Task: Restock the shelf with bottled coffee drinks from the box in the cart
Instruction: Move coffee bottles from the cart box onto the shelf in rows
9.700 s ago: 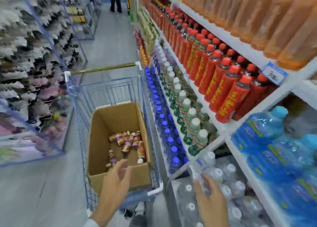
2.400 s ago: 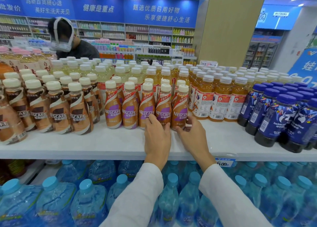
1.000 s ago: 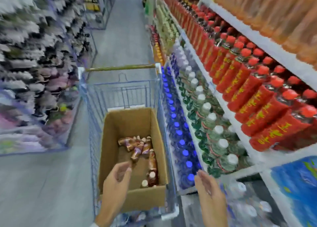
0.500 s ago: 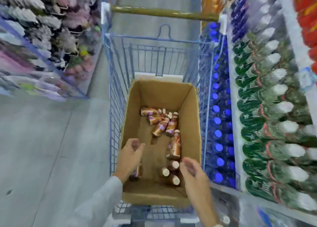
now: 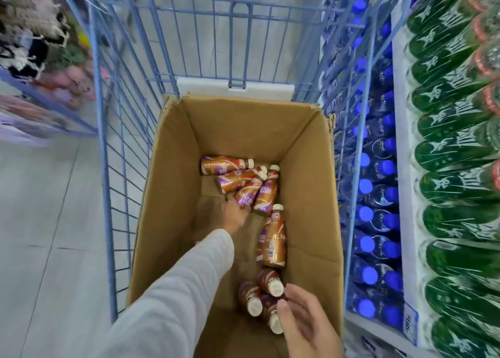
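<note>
Right hand [image 5: 305, 325]: positioned over the near end of the box [image 5: 173, 184], lower than half a second ago. Its fingers are loosely spread and hold nothing, just above three standing coffee bottles [image 5: 270, 282]. A lying bottle [image 5: 274, 241] rests mid-box by the right wall. Left hand [image 5: 232, 215]: moved from the box's near left wall to the far cluster [image 5: 244, 183] of bottles, fingers touching one base. Whether it grasps cannot be told. The box sits in the cart [image 5: 119, 146].
</note>
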The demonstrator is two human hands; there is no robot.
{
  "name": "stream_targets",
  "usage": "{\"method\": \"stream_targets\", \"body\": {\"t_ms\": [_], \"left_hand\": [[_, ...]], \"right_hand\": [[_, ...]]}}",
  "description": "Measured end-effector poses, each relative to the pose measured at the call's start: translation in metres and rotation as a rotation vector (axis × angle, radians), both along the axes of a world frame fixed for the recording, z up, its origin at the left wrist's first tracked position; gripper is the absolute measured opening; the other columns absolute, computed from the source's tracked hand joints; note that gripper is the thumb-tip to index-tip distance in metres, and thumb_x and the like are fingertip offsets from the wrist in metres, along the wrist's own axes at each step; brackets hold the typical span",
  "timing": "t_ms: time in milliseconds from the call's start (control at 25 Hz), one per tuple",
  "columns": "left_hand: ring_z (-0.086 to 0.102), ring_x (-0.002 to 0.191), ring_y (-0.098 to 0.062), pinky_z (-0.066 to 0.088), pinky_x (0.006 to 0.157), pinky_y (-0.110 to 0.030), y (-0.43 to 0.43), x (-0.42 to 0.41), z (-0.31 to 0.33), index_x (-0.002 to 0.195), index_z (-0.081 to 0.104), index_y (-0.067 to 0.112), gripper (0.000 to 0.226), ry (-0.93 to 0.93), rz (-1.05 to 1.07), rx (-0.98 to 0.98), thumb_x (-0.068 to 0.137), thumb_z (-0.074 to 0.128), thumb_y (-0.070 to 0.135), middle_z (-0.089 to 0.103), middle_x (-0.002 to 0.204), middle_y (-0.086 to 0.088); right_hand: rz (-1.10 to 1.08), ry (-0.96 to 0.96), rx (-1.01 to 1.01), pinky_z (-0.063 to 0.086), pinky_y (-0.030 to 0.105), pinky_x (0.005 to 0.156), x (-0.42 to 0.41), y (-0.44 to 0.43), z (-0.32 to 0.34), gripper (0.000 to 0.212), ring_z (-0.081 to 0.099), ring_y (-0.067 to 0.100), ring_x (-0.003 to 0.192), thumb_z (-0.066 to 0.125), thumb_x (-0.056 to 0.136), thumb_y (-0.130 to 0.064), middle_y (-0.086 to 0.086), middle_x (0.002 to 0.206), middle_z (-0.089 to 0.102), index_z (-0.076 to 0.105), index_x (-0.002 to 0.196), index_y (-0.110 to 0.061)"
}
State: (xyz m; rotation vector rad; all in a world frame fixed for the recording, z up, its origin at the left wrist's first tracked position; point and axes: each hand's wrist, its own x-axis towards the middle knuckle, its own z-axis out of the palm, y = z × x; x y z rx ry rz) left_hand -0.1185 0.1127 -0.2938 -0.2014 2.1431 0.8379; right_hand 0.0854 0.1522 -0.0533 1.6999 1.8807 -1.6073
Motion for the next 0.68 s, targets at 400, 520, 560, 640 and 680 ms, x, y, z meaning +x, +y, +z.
{"method": "stream_targets", "body": {"t_ms": [400, 520, 560, 640, 680], "left_hand": [[0.067, 0.081, -0.017, 0.050, 0.066, -0.028, -0.050, 0.058, 0.081, 0.114, 0.065, 0.013, 0.046, -0.163, 0.336, 0.110, 0.080, 0.080, 0.040, 0.070, 0.094, -0.003], [0.070, 0.089, -0.022, 0.057, 0.080, -0.040, -0.082, 0.085, 0.149, 0.116, 0.062, 0.019, 0.050, -0.195, 0.496, 0.160, 0.078, 0.080, 0.046, 0.072, 0.100, -0.004], [0.072, 0.089, -0.024, 0.059, 0.083, -0.045, -0.091, 0.089, 0.167, 0.116, 0.063, 0.020, 0.052, -0.190, 0.531, 0.176, 0.076, 0.080, 0.048, 0.074, 0.100, -0.004], [0.073, 0.086, -0.023, 0.061, 0.077, -0.043, -0.104, 0.092, 0.206, 0.115, 0.062, 0.021, 0.051, -0.169, 0.589, 0.199, 0.076, 0.080, 0.049, 0.074, 0.098, -0.004], [0.072, 0.086, -0.021, 0.059, 0.071, -0.038, -0.109, 0.092, 0.221, 0.113, 0.061, 0.023, 0.050, -0.160, 0.600, 0.195, 0.076, 0.080, 0.050, 0.073, 0.097, -0.001]], "right_hand": [[0.153, -0.120, 0.009, 0.050, 0.041, 0.102, -0.024, 0.008, -0.041, 0.027, 0.062, 0.010, 0.110, 0.067, 0.087, -0.043, -0.016, 0.116, 0.065, 0.060, 0.112, -0.041], [0.235, -0.166, 0.030, 0.049, 0.039, 0.100, -0.044, 0.012, -0.061, 0.038, 0.061, 0.016, 0.111, 0.062, 0.089, -0.042, -0.007, 0.120, 0.064, 0.057, 0.125, -0.032], [0.247, -0.185, 0.020, 0.049, 0.041, 0.098, -0.051, 0.013, -0.069, 0.040, 0.061, 0.019, 0.110, 0.060, 0.087, -0.043, -0.005, 0.119, 0.065, 0.057, 0.124, -0.029], [0.276, -0.232, 0.016, 0.052, 0.043, 0.093, -0.065, 0.015, -0.090, 0.039, 0.064, 0.025, 0.104, 0.059, 0.085, -0.043, 0.001, 0.114, 0.067, 0.057, 0.120, -0.025], [0.280, -0.262, 0.027, 0.053, 0.043, 0.092, -0.072, 0.016, -0.102, 0.040, 0.064, 0.028, 0.103, 0.059, 0.085, -0.041, 0.005, 0.114, 0.067, 0.056, 0.120, -0.021]]}}
